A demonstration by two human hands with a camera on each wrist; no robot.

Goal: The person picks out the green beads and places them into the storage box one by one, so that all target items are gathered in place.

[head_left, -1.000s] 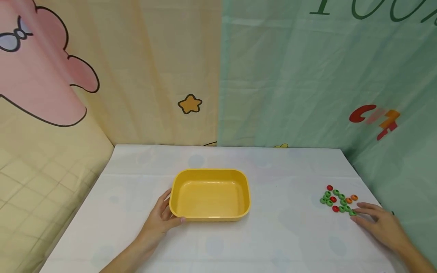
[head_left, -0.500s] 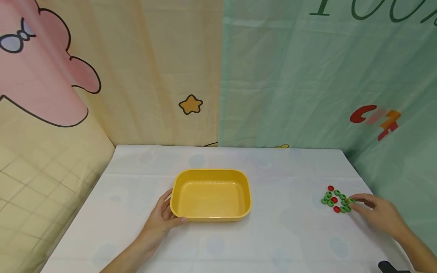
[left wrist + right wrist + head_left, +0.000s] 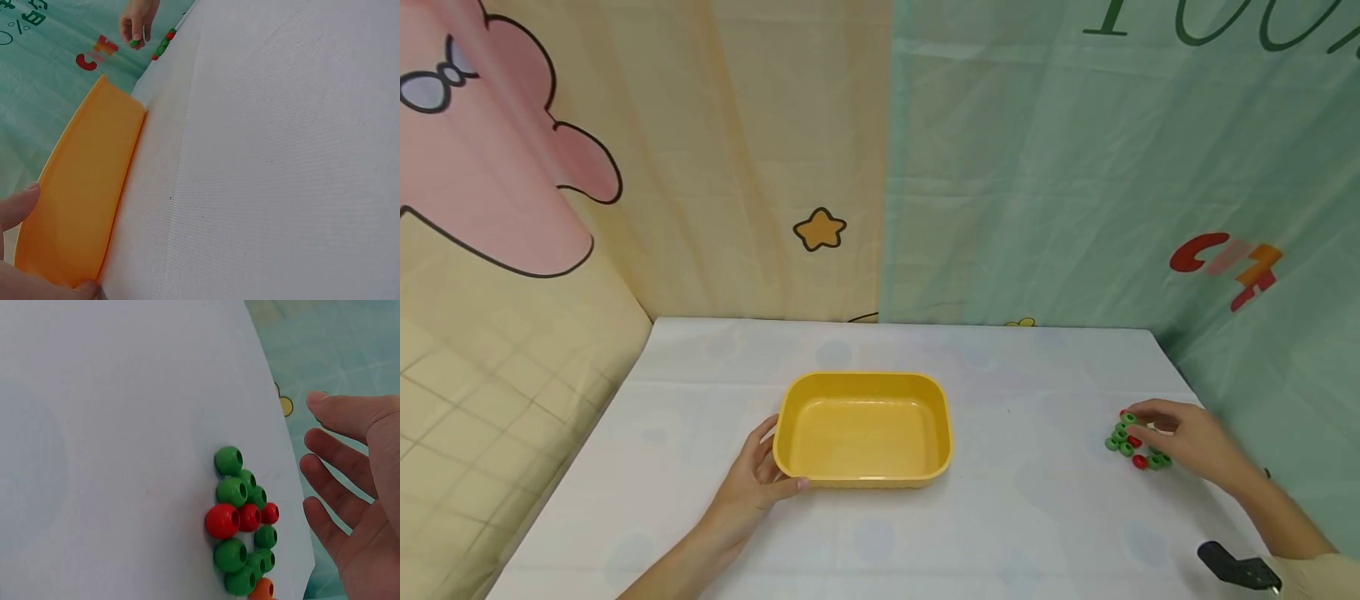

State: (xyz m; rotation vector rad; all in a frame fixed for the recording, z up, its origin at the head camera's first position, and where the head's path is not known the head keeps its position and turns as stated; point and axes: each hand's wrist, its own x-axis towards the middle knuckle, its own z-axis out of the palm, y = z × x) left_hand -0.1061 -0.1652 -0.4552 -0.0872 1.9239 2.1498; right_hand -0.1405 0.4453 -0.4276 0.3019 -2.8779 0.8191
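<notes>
Yellow rectangular plastic tray (image 3: 862, 433) is sitting centrally, the left hand (image 3: 752, 482) gripping it; the right hand (image 3: 1197, 440), just shifted leftward, is pinching a round green bead (image 3: 134, 44) over the red-and-green bead cluster (image 3: 230, 492), apparently keeping work there.

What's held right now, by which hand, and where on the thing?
Left hand: the yellow tray, gripped at its near-left corner. Right hand: one green bead, pinched; the exact spot on it can't be told.
</notes>
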